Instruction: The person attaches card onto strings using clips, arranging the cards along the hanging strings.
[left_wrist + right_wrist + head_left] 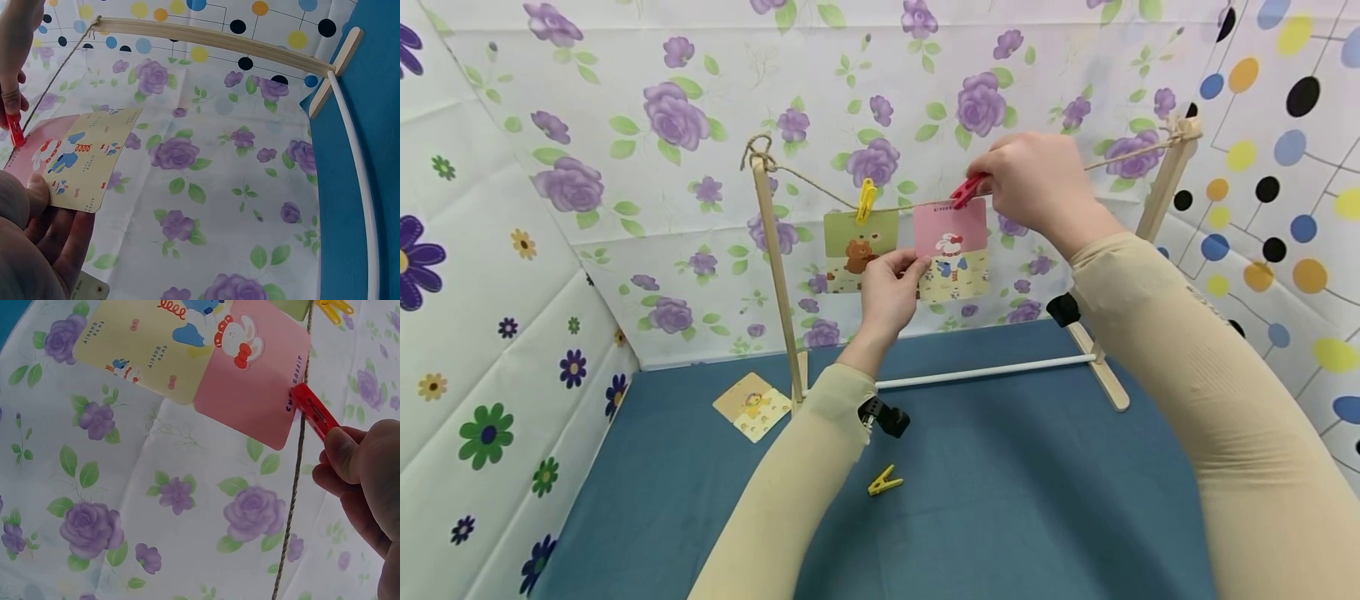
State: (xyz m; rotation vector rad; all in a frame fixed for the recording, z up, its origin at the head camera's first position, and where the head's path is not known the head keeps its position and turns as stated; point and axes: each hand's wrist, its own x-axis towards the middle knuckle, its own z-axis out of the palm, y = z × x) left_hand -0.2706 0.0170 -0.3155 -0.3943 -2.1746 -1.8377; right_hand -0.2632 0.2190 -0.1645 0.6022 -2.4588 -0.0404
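Observation:
A pink and cream rabbit card (951, 250) is up against the twine (805, 179). My left hand (891, 292) pinches its lower left edge between thumb and fingers. My right hand (1037, 179) pinches a red clothespin (315, 411), whose tip meets the card's top edge at the twine. To the left, a green bear card (842, 237) hangs from the twine by a yellow clothespin (867, 200). My left hand partly covers that card's lower right side in the head view.
Wooden posts (778, 275) with a white rod (985, 372) between their bases hold the twine. On the blue tabletop (1000, 500) lie a tan card (752, 407), by the left post, and a yellow clothespin (885, 481), nearer the front. Patterned cloth walls stand behind and at both sides.

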